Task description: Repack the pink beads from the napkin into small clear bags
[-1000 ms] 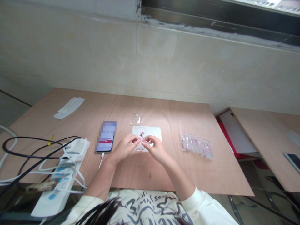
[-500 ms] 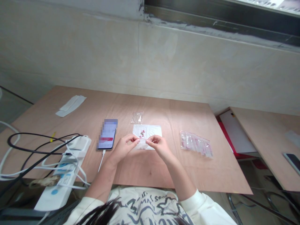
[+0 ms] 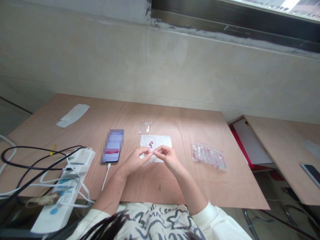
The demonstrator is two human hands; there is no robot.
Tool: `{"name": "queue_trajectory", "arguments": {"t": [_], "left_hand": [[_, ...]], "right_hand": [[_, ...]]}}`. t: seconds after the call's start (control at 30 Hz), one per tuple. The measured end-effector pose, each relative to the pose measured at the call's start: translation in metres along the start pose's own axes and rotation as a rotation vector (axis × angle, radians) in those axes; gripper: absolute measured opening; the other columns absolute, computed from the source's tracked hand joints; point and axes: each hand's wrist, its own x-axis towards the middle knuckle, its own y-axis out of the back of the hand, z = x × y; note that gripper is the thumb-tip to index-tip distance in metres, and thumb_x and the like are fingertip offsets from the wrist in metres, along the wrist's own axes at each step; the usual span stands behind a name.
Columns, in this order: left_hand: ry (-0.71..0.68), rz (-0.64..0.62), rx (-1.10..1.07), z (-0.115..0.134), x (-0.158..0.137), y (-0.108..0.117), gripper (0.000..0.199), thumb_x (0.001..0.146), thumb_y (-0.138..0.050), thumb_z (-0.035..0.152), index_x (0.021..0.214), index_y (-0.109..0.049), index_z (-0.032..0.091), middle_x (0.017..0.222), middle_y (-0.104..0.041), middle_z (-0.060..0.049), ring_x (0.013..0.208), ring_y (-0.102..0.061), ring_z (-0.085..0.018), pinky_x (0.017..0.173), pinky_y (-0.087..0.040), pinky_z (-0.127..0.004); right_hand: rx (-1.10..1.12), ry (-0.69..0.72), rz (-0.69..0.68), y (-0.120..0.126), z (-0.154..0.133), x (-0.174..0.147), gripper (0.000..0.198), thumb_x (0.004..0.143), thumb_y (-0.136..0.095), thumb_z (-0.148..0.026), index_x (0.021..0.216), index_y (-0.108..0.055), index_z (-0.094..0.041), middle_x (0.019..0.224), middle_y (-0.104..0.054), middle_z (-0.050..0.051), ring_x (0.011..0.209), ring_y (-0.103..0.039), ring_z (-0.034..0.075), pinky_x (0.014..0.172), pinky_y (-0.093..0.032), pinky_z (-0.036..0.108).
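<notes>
My left hand (image 3: 138,159) and my right hand (image 3: 168,156) meet over a white paper sheet (image 3: 162,140). Thumb and forefinger of each are pinched, fingertips almost touching. Between them seems to be the top edge of a small clear plastic bag (image 3: 151,159); its pale film shows faintly under the fingers, and most of it is hidden. Just beyond the fingertips, a few small pink and dark pieces (image 3: 151,144) lie on the sheet. Another clear plastic bag (image 3: 145,127) lies flat behind the sheet.
Several clear bags with pinkish edges (image 3: 208,155) lie on the right. A phone (image 3: 112,146) on a charging cable is at left, beside a white power strip (image 3: 66,193) with tangled cords. White paper strips (image 3: 73,115) lie back left. A second table (image 3: 287,150) stands to the right.
My fingertips have come closer together, the right hand shifting slightly left towards the left hand. The whole view has tilted a little, with the table sitting slightly lower.
</notes>
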Motion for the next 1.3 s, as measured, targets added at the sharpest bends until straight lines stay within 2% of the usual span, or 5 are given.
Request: {"name": "queue_trajectory", "arguments": {"t": [0.2,0.6,0.9,1.17,1.3], "left_hand": [[0.075,0.013,-0.176,-0.005,-0.005,0.001,0.025,0.078,-0.045,0.034,0.078,-0.059,0.014,0.076,-0.059,-0.002,0.077,-0.053,-0.015,0.071,-0.039,-0.024],[0.202,0.338,-0.543,-0.025,-0.002,-0.005,0.027,0.073,-0.053,0.039,0.078,-0.057,0.012,0.07,-0.055,0.0,0.055,-0.049,-0.008,0.053,-0.043,-0.022],[0.193,0.311,-0.637,-0.024,0.0,0.0,0.032,0.075,-0.048,0.04,0.087,-0.054,0.011,0.083,-0.054,-0.004,0.057,-0.05,-0.008,0.051,-0.045,-0.023],[0.214,0.26,-0.61,-0.03,-0.001,0.002,0.031,0.076,-0.047,0.04,0.086,-0.053,0.011,0.075,-0.055,-0.002,0.059,-0.053,-0.009,0.058,-0.046,-0.024],[0.251,0.251,-0.557,-0.036,-0.01,0.0,0.032,0.076,-0.047,0.041,0.085,-0.054,0.011,0.074,-0.056,-0.003,0.06,-0.054,-0.01,0.061,-0.045,-0.025]], "right_hand": [[0.151,-0.067,0.088,-0.002,0.003,0.001,0.023,0.057,-0.068,-0.033,0.053,-0.052,-0.016,0.059,-0.06,0.001,0.056,-0.049,0.011,0.056,-0.035,0.024],[0.217,-0.217,-0.103,-0.006,0.013,-0.013,0.03,0.062,-0.062,-0.043,0.069,-0.061,-0.014,0.067,-0.065,0.004,0.061,-0.058,0.014,0.061,-0.042,0.026],[0.18,-0.175,-0.038,-0.006,0.009,-0.005,0.034,0.06,-0.063,-0.046,0.069,-0.062,-0.013,0.064,-0.065,0.005,0.057,-0.058,0.014,0.057,-0.04,0.026],[0.178,-0.143,0.05,-0.001,0.013,-0.006,0.034,0.061,-0.062,-0.046,0.072,-0.06,-0.014,0.064,-0.064,0.006,0.056,-0.057,0.014,0.055,-0.04,0.026],[0.154,-0.075,0.311,0.033,0.021,-0.012,0.034,0.06,-0.062,-0.044,0.077,-0.057,-0.015,0.06,-0.061,0.003,0.052,-0.053,0.013,0.054,-0.04,0.027]]}}
